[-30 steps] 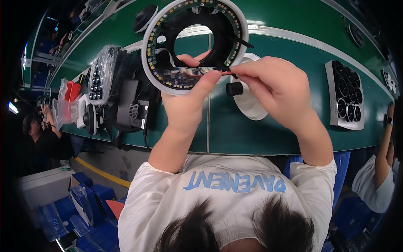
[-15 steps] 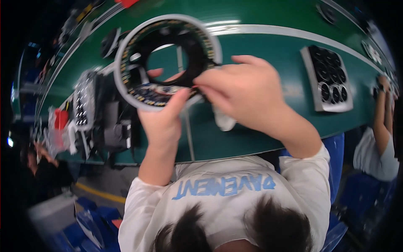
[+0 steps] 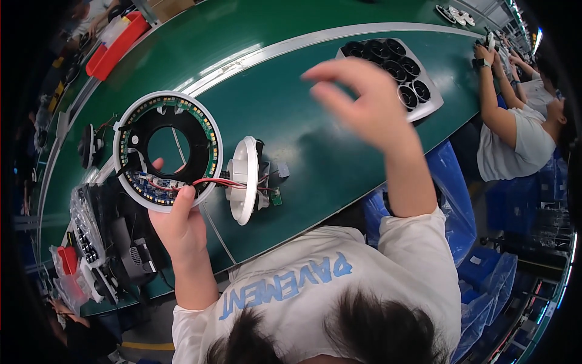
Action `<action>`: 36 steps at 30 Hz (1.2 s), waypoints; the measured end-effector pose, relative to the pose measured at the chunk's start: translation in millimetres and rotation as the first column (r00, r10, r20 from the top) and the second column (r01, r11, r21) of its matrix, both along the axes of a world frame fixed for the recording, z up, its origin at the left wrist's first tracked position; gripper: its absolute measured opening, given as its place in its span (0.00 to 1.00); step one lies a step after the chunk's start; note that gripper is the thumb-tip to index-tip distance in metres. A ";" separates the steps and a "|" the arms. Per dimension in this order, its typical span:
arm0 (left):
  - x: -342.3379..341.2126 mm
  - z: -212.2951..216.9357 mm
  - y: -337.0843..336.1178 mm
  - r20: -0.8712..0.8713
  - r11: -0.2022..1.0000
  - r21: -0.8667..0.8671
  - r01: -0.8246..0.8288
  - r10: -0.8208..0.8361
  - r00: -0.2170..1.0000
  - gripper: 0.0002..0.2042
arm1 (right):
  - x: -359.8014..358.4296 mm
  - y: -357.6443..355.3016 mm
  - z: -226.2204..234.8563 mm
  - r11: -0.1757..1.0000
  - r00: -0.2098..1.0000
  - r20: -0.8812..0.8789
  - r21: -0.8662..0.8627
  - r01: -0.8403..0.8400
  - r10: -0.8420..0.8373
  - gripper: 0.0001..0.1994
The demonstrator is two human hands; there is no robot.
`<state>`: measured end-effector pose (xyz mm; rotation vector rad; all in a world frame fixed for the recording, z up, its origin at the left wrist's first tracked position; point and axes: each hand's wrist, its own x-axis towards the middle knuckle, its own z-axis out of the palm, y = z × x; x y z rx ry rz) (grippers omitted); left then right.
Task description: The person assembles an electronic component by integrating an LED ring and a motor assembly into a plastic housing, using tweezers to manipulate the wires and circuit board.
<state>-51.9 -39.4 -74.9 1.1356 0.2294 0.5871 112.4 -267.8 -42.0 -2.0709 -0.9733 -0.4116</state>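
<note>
My left hand holds a round white-rimmed lamp housing by its near edge, thumb on the inside. Small LEDs line the ring, and a circuit board sits in its lower part. Red and black wires run from it to a white disc-shaped part beside the ring. A small green board hangs by that disc on wires. Raised over the bench, my right hand is empty, thumb and forefinger apart, near a white tray of black round cups.
Along the left stand plastic-wrapped parts, a black device and a round black part. A red bin is at the far left. Another person works at the right; blue crates stand below the bench.
My right hand has left the wires at the ring and moved right toward the tray. The ring has shifted left and nearer; the wired white disc now shows beside it. The view has turned.
</note>
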 end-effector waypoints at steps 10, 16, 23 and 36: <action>6.5 1.9 -2.6 -0.045 0.996 -0.072 0.052 -0.055 0.997 0.29 | 69.2 -98.6 -17.9 0.830 0.945 -0.088 -0.507 0.230 -0.316 0.30; 5.4 1.9 -2.9 -0.047 0.988 -0.130 0.079 -0.086 0.995 0.29 | 88.2 -96.2 -30.7 0.839 0.952 -0.035 -0.484 0.249 -0.303 0.29; 7.1 4.3 -12.8 -0.005 0.980 -0.171 0.101 -0.103 0.995 0.29 | 51.6 -50.7 2.5 0.935 0.955 0.151 -0.215 0.282 -0.254 0.25; 13.9 -0.7 -8.4 0.031 0.967 -0.141 0.212 -0.210 0.977 0.29 | -27.8 106.4 27.5 0.872 0.863 0.199 -0.271 -0.407 0.464 0.20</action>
